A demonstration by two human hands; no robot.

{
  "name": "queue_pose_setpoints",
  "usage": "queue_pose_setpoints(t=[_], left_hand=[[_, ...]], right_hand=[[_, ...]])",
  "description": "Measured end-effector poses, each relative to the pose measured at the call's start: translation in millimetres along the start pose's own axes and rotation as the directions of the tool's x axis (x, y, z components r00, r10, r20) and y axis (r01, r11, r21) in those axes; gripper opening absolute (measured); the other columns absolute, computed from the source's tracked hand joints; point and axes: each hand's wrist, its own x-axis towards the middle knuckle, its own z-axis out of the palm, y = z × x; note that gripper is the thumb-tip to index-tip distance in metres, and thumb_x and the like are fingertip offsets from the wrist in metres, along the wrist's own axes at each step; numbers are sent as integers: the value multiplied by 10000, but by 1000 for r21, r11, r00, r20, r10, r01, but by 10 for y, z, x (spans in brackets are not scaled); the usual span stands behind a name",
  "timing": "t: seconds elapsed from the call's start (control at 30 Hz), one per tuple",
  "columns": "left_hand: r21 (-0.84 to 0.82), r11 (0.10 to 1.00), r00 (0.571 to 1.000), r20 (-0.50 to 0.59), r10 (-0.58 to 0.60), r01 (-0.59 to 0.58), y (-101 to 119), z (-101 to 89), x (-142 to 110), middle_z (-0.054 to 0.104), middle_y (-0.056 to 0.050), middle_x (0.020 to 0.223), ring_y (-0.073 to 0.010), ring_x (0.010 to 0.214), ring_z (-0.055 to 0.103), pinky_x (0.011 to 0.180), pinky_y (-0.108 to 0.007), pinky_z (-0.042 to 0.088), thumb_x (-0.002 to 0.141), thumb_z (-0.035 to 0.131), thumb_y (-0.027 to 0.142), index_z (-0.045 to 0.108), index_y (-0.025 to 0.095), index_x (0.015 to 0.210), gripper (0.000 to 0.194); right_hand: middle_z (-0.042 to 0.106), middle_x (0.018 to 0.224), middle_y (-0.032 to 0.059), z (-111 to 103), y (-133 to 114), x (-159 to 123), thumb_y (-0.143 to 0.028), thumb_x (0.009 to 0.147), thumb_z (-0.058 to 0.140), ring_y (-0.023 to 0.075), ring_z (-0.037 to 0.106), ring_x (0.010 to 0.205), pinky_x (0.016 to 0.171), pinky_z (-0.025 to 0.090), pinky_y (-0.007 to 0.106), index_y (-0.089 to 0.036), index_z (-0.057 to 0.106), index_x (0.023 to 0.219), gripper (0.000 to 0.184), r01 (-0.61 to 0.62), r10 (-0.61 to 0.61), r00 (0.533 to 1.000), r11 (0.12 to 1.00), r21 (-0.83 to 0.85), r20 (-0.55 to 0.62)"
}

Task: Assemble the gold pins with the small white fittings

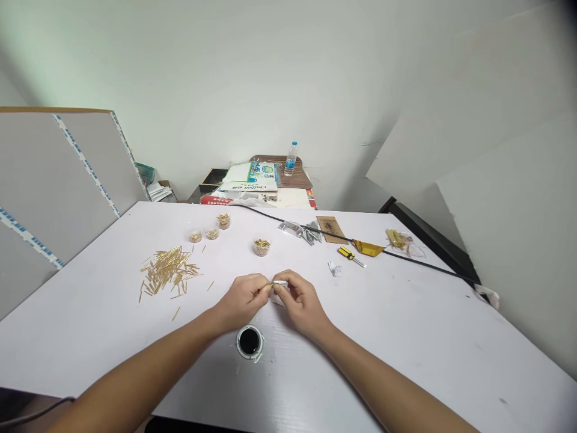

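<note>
My left hand [244,299] and my right hand [300,299] meet over the middle of the white table [406,325], fingers pinched together. Between the fingertips is a thin white stick-like piece [280,282], held mostly by the right hand. The left fingertips pinch something small at its end that I cannot make out. A heap of thin brass pins [167,270] lies to the left. A small clear cup of brass parts [261,246] stands just beyond my hands.
A round black cable hole [249,341] sits under my wrists. Three more small cups [211,228] stand at the back left. A yellow-handled screwdriver [350,255], a black cable [406,258], foil bags and a brown card lie to the right. Clutter and a bottle [291,159] are behind the table.
</note>
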Motion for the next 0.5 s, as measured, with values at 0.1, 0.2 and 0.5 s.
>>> queue_pose_setpoints(t=[0.1,0.2,0.5], left_hand=[[-43,999,999,18,-32,32,17,-17,5,506,16,666,-132,659,482,654,-270,388,969,409,268,449,188,679,303],[28,999,998,56,17,-19,4,-52,13,500,14,674,-133,662,474,656,-271,385,958,402,224,439,189,682,280],[340,881,944,138,300,-330,-150,-76,17,531,-15,700,-171,695,473,689,-298,394,952,424,132,431,202,716,246]], right_hand=[[674,891,66,-17,-4,-1,-286,971,524,198,627,835,767,502,334,-210,630,915,141,103,-103,995,991,-88,-1],[675,896,73,-37,-24,-1,-248,973,495,204,629,832,763,506,348,-218,616,937,130,177,-174,984,968,-178,33],[667,809,46,-36,-28,-6,-252,945,523,180,604,721,663,468,302,-204,630,903,124,107,-95,994,964,-245,62]])
